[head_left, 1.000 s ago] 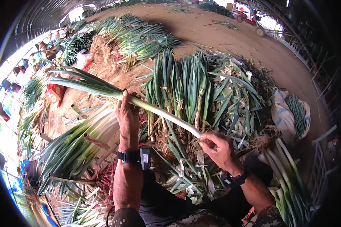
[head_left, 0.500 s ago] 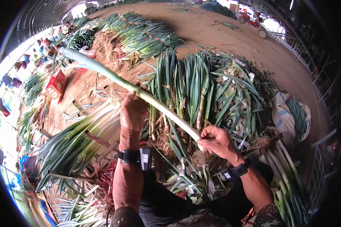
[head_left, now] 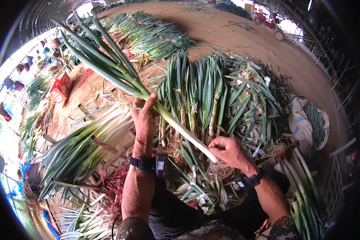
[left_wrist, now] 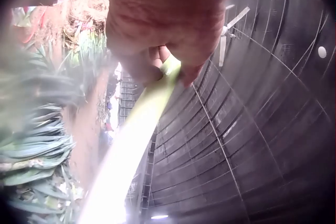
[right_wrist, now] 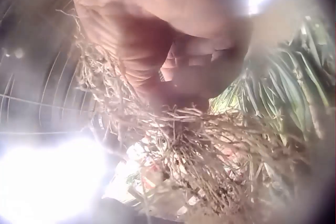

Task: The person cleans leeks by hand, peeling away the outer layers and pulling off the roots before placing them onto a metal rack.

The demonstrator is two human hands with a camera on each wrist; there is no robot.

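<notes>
One long leek (head_left: 187,133) slants across the head view, its green leaves fanned at the upper left and its white end at the lower right. My left hand (head_left: 145,120) grips it where green turns to pale, thumb on top; the left wrist view shows that hand (left_wrist: 165,19) round the pale stalk (left_wrist: 134,132). By the root end is my right hand (head_left: 231,153), fingers curled at the white tip. In the right wrist view, tangled roots (right_wrist: 184,150) hang just under the right hand (right_wrist: 152,40), whose fingertips are partly hidden.
Upright leeks (head_left: 194,92) stand in front, beside a heap of loose leaves (head_left: 254,104). Pale-stalked leeks (head_left: 84,148) lie on a rack at left. More leeks (head_left: 302,188) are at right, near a white sack (head_left: 301,124). A red box (head_left: 61,89) is at far left.
The leek has turned, so its leaves now spread up and apart at the upper left. My left thumb has shifted across the stalk, and the right hand remains near the root end.
</notes>
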